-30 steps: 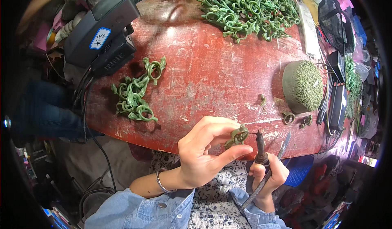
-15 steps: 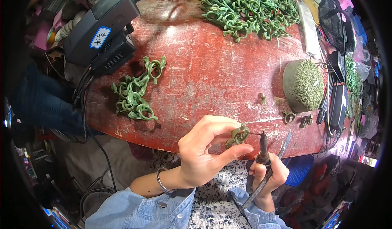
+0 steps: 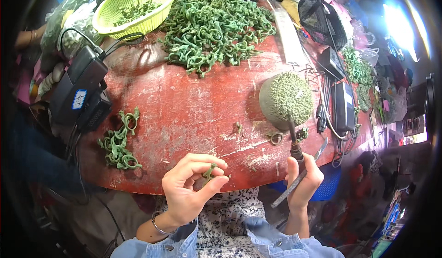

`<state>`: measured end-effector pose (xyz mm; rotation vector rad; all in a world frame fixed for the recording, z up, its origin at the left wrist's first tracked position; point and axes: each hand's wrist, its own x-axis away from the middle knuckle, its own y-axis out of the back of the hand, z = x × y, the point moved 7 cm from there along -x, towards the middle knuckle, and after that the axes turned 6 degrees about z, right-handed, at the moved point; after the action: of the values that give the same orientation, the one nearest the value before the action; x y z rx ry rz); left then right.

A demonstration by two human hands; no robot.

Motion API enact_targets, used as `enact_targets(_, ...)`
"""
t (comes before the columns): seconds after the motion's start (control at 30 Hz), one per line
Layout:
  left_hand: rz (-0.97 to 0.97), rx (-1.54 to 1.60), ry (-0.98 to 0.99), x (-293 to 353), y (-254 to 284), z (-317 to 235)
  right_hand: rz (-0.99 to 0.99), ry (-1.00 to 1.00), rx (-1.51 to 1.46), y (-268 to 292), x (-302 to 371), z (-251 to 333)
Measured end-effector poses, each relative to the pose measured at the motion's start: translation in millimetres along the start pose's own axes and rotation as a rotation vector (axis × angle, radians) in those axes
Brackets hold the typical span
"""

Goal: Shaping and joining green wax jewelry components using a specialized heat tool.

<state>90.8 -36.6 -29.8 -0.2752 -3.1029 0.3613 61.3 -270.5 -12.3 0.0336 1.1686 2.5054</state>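
My left hand (image 3: 184, 191), near the table's front edge, pinches a small green wax ring (image 3: 210, 171) between thumb and fingers. Fingers partly cover the ring. My right hand (image 3: 305, 179) grips a dark pen-shaped heated tool (image 3: 295, 148), pointing up and away from me. Its thin tip overlaps the grainy green top of a round tub (image 3: 271, 102); whether it touches the grains I cannot tell. A narrow grey file-like strip (image 3: 291, 191) also runs through my right hand. Just below the tub lie a loose ring (image 3: 275, 139) and a small green piece (image 3: 302, 133).
Green rings form a large pile (image 3: 216, 30) at the back of the red table (image 3: 184, 101). A smaller cluster (image 3: 116, 143) lies left. Beyond are a yellow basket (image 3: 102, 23) and black device (image 3: 76, 90). Black adapters (image 3: 344, 106) and cables line the right side.
My right hand has carried the tool's tip from beside the ring to the tub's grainy top. My left hand, still holding the ring, appears lower and farther left; the view has shifted too.
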Motion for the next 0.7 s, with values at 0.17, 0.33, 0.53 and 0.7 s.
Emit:
enact_targets(0.17, 0.01, -0.004, 0.004, -6, -4, -4, -0.052, 0.118, 0.167, 1, -8, 11)
enact_targets(0.33, 0.0, 0.086, 0.017, -6, -2, 3, -0.085, 0.141, 0.201, 0, -10, 12)
enact_targets(0.53, -0.087, 0.094, 0.12, -7, 2, 7, -0.109, 0.133, 0.224, -1, -10, 12)
enact_targets(0.7, -0.047, -0.014, 0.016, -7, 5, 5, -0.094, 0.139, 0.222, -3, -10, 14)
